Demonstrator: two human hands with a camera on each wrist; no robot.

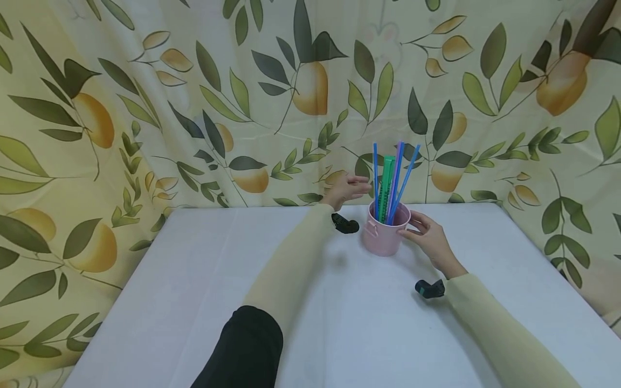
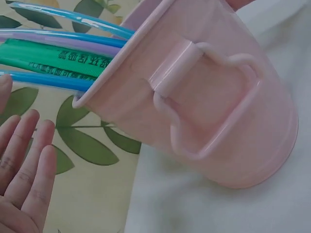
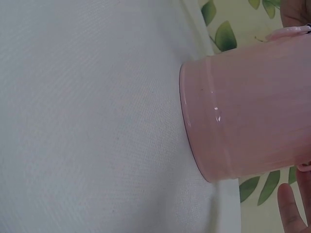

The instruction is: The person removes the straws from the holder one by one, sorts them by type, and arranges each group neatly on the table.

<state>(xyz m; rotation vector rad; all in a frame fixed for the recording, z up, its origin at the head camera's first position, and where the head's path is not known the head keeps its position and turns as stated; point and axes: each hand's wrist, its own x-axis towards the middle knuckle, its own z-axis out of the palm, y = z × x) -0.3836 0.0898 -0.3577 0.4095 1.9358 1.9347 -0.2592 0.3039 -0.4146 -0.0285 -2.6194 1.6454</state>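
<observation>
Near the white tabletop's (image 1: 194,280) far edge: pink bucket (image 1: 383,240) holding straws (image 1: 375,178); left hand (image 1: 345,191) outstretched beside them; right hand (image 1: 433,241) at the bucket's side, grip unclear.

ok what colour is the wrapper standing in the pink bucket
Green with dark lettering; the wrapper shows best in the left wrist view.

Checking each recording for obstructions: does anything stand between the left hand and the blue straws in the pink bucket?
Nothing visible does. The left hand is just left of the nearest blue straw, which sticks up out of the pink bucket; no other object shows between them.
</observation>
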